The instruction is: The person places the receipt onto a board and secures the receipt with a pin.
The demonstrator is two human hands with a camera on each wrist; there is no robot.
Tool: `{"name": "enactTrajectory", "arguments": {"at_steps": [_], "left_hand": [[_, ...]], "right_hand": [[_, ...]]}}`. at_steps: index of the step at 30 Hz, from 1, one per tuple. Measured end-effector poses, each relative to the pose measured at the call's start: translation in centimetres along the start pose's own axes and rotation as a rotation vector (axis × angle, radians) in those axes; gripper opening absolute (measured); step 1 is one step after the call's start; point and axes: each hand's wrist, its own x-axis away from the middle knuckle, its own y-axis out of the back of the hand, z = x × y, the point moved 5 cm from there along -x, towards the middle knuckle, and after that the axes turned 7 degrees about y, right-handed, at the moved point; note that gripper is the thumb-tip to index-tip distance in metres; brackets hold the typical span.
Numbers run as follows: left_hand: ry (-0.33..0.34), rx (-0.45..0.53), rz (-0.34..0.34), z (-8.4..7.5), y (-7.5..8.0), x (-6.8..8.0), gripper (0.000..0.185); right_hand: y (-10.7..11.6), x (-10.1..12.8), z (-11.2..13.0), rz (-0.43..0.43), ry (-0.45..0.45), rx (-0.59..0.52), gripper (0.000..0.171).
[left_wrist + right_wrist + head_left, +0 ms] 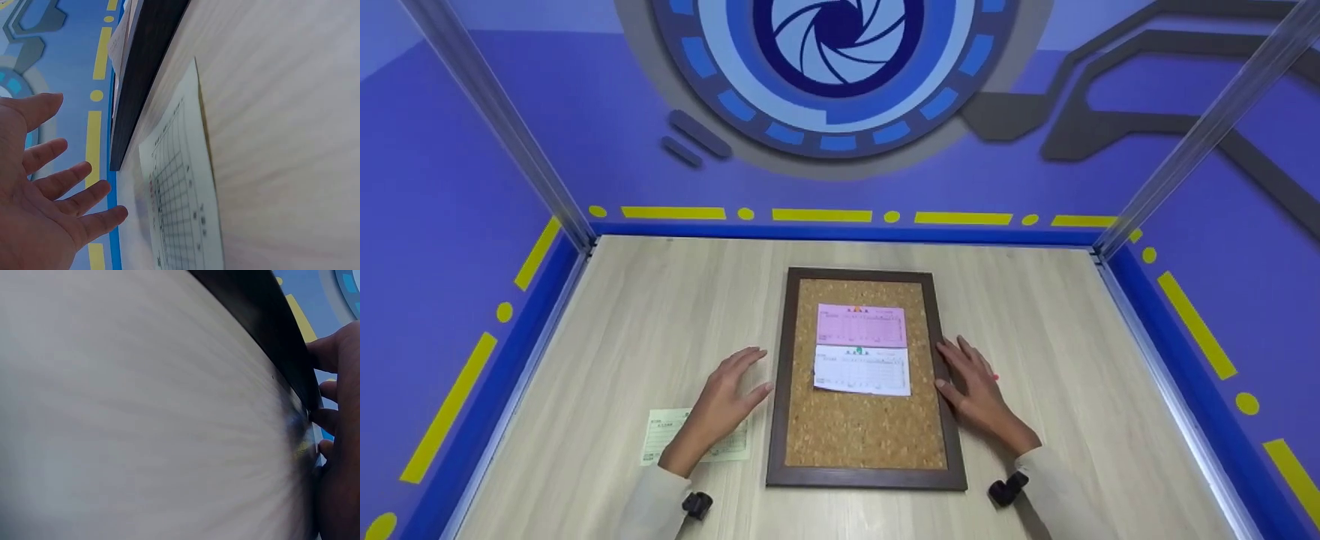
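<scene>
The print on the pink slip (862,325) and the white slip (862,370) pinned to the cork board (867,427) was too small to read, as was that on the green slip (660,436), whose right part lay hidden under the left hand (724,401). In the left wrist view the green slip (180,208) ran off the bottom edge and its grid was smeared, and the left hand (42,197) was cut by the left and lower edges. In the right wrist view the desk (140,416) was a blur, and the right hand (337,439) was cut by the right edge, with its fingertips lost behind the dark frame (270,332). A small pink object (995,377) beside the right hand (979,386) could not be made out.
</scene>
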Motion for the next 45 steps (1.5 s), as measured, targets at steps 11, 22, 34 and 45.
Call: {"name": "enactTrajectory", "arguments": {"at_steps": [11, 22, 34, 45], "left_hand": [[0.022, -0.007, -0.023, 0.7, 1.6, 1.3, 0.051], [0.051, -0.010, -0.044, 1.5, 2.7, 1.9, 0.048], [0.095, -0.038, -0.086, 2.6, 4.1, 4.1, 0.047], [0.095, -0.040, -0.130, 3.9, 5.9, 5.7, 0.043]], "right_hand": [[-0.1, 0.1, -0.1, -0.003, -0.018, 0.004, 0.068], [0.1, 0.0, 0.1, -0.010, -0.040, 0.018, 0.067], [0.0, -0.3, 0.1, -0.008, -0.023, 0.011, 0.068], [0.1, 0.1, -0.1, -0.012, -0.022, 0.026, 0.067]]}}
